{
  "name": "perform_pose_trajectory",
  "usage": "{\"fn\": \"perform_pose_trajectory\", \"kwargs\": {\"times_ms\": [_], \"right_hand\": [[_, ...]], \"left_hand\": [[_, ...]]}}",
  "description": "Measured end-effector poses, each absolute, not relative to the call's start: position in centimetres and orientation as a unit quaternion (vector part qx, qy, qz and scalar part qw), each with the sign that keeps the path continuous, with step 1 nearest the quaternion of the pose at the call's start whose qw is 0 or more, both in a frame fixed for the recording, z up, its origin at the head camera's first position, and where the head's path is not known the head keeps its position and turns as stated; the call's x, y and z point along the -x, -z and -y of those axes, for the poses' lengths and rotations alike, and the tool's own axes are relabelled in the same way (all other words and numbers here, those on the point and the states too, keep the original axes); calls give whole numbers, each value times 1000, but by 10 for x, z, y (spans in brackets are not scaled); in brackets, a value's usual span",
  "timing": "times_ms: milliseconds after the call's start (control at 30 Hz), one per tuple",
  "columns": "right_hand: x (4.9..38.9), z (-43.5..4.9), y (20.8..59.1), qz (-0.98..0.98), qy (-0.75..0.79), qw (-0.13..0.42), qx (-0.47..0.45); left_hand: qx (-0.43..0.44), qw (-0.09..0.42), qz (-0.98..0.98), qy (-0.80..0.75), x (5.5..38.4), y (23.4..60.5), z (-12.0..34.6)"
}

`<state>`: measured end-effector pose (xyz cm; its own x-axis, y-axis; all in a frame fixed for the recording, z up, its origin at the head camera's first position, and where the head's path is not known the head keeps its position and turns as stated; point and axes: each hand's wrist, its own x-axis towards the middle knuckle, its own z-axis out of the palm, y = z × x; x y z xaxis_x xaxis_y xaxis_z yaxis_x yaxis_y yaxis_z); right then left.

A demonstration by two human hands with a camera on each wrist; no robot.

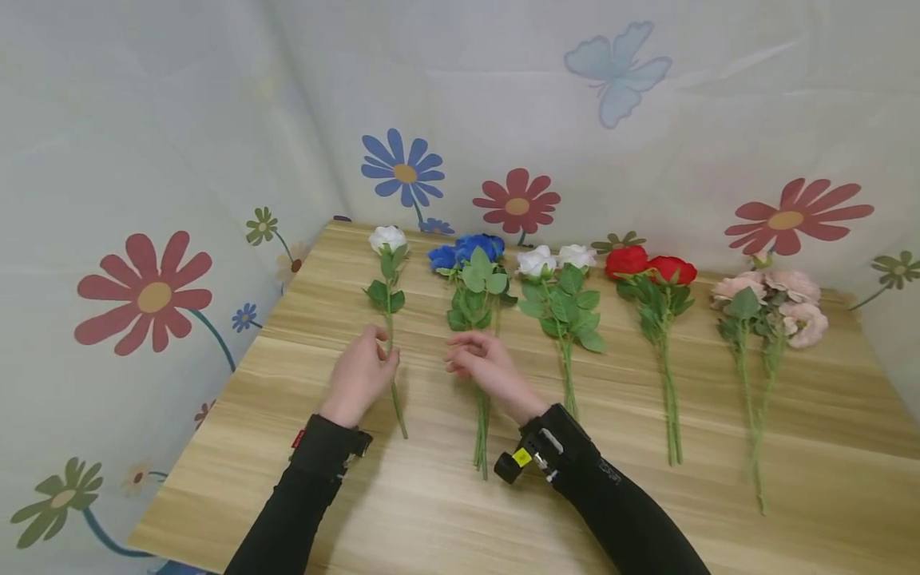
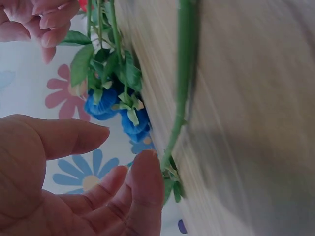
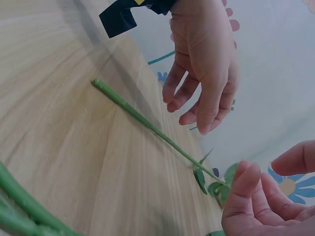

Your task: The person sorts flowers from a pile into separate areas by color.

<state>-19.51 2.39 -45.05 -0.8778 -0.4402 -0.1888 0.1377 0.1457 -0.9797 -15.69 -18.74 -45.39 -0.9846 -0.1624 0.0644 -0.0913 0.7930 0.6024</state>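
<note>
A single white artificial rose [image 1: 388,238] lies at the left of the table, its green stem toward the person. Over that stem hovers the left hand [image 1: 359,374]; the left wrist view shows its thumb and fingertips apart, with the stem [image 2: 184,64] beyond them and nothing held. To the right lies a bunch of blue roses [image 1: 480,247]. The right hand [image 1: 492,369] is above their stems, partly covering them, fingers loosely bent. In the right wrist view a gap shows between its thumb and fingers, with no flower in them.
Further right on the wooden table [image 1: 431,527] lie white roses [image 1: 537,261], red roses [image 1: 627,261] and pale pink flowers [image 1: 803,322], side by side, stems toward the person. A light curtain [image 1: 460,96] printed with flowers and a butterfly hangs behind and to the left.
</note>
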Motion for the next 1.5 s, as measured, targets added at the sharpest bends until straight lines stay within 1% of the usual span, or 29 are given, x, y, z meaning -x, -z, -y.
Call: {"fn": "perform_pose_trajectory", "kwargs": {"times_ms": [167,367,433,700,1067,1367,1433,1500], "right_hand": [[196,-16,454,-705,667,226,85],[198,-10,462,-688,690,220,55],[198,-9,464,-688,690,219,53],[194,-6,465,-701,675,220,67],[192,-6,465,-713,665,213,72],[192,-10,464,-711,665,214,74],[192,-11,463,-711,666,214,72],[193,-13,462,-710,666,216,72]], "left_hand": [[-79,37,949,303,155,459,193],[-102,-12,953,284,156,465,195],[-107,-26,955,277,156,466,194],[-119,-50,956,264,157,468,192],[-134,-63,954,260,160,467,188],[-120,-30,941,314,158,462,199],[-120,-33,935,332,159,461,203],[-119,-48,926,355,159,460,206]]}}
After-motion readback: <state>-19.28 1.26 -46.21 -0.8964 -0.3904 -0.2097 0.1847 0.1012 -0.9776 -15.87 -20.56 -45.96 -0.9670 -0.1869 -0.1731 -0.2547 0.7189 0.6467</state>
